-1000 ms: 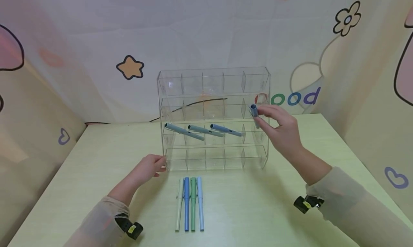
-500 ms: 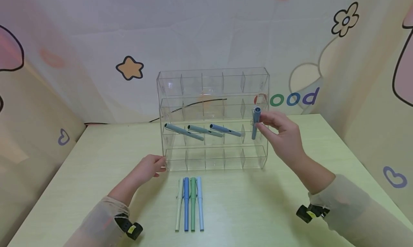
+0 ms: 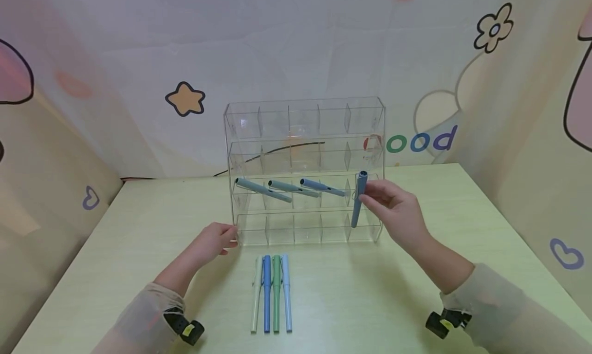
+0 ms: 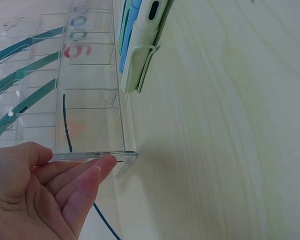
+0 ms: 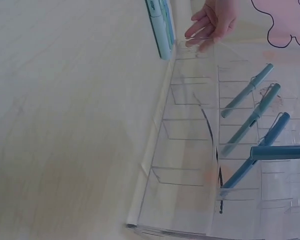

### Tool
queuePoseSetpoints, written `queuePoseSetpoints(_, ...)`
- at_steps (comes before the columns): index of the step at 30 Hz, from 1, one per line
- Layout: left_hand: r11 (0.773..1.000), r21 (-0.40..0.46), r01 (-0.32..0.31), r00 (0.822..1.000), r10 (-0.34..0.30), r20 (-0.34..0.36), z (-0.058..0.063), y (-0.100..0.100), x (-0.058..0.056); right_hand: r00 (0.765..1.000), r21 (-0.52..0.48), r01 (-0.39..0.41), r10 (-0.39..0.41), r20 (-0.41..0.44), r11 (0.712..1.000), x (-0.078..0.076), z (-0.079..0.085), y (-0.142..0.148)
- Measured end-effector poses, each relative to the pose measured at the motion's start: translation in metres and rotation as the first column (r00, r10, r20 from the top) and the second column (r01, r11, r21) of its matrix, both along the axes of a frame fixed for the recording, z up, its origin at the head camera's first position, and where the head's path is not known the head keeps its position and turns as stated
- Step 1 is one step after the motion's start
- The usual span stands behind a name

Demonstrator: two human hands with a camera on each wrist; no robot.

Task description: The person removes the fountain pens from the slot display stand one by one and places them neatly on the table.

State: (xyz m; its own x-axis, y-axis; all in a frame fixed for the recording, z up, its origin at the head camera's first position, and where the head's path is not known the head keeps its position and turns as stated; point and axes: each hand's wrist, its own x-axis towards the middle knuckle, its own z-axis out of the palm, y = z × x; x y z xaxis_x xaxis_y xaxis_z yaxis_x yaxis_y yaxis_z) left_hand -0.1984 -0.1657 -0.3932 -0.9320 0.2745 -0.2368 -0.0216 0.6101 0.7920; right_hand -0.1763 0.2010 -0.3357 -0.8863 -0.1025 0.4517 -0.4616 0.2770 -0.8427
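My right hand (image 3: 400, 212) pinches a blue pen (image 3: 357, 207) between thumb and fingers. The pen is nearly upright, cap end up, in front of the right end of a clear acrylic rack (image 3: 307, 236). With my left hand (image 3: 211, 243) I hold the rack's lower left side edge; in the left wrist view the thumb and fingers lie on either side of the clear panel (image 4: 90, 156). Three capped pens lie slanted in the rack's third tier: a teal pen (image 3: 263, 189), a grey-green pen (image 3: 293, 188) and a blue pen (image 3: 322, 186).
On the table (image 3: 139, 230) before the rack, a pale green pen (image 3: 256, 295), a dark blue pen (image 3: 266, 295), a green pen (image 3: 276, 295) and a light blue pen (image 3: 287, 295) lie side by side. A printed curtain (image 3: 287, 45) hangs behind the rack.
My right hand has brought the blue pen down from the second tier's height to in front of the third and fourth tiers. The left hand stays at the rack's edge.
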Motion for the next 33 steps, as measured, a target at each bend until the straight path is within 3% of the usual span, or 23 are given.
queuePoseSetpoints(5,1.0,-0.002,-0.001,1.0,0.001,-0.004,-0.002,-0.001,-0.002,0.986,-0.025,-0.023,0.027,0.164,0.999,0.004,-0.01,-0.004)
queuePoseSetpoints(9,1.0,-0.002,-0.001,1.0,0.001,-0.004,-0.003,0.0,-0.002,0.971,-0.033,-0.021,0.029,0.237,0.999,0.004,-0.018,-0.008)
queuePoseSetpoints(33,1.0,-0.005,-0.008,1.0,0.008,0.0,-0.002,0.0,-0.002,0.881,-0.041,-0.079,0.089,0.466,0.996,0.007,-0.052,-0.032)
